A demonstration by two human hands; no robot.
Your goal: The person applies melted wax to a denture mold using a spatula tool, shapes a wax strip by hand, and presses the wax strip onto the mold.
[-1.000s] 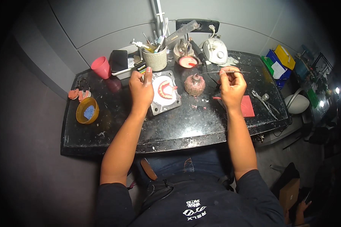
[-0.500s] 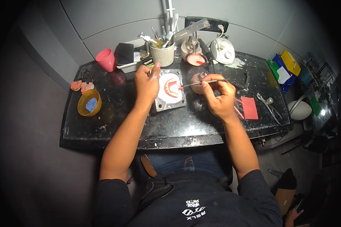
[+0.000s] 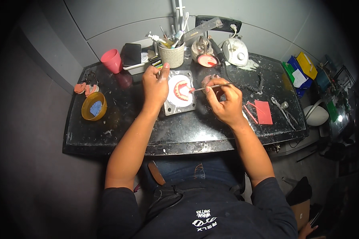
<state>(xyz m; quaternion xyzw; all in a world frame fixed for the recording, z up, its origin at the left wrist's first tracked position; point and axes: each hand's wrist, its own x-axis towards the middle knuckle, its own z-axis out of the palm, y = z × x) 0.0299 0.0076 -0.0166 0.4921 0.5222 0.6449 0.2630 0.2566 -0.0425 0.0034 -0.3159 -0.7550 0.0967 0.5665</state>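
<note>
My left hand (image 3: 155, 87) grips the left edge of a square grey metal dental flask (image 3: 178, 110), its thumb pointing up along the side. White plaster fills the flask, and a horseshoe-shaped denture (image 3: 177, 91) with cream teeth and red-pink wax is set in it. Between the thumb and fingers of my right hand (image 3: 227, 104) is a thin metal wax carver (image 3: 218, 85). Its tip meets the red wax at the right side of the denture. A round pinkish object (image 3: 208, 79) stands partly hidden behind that hand.
Right of my hand lie a pink wax sheet (image 3: 264, 112), wax strips (image 3: 250, 113) and pliers (image 3: 284, 114). At left are a yellow bowl (image 3: 87, 115) of blue material, pink casts (image 3: 80, 88) and a pink cup (image 3: 111, 62). Behind stand a woven tool holder (image 3: 172, 58) and a white machine (image 3: 235, 55).
My right hand and the carver have shifted slightly left and down. The flask has turned and tilted a little in my left hand, showing the denture at a different angle.
</note>
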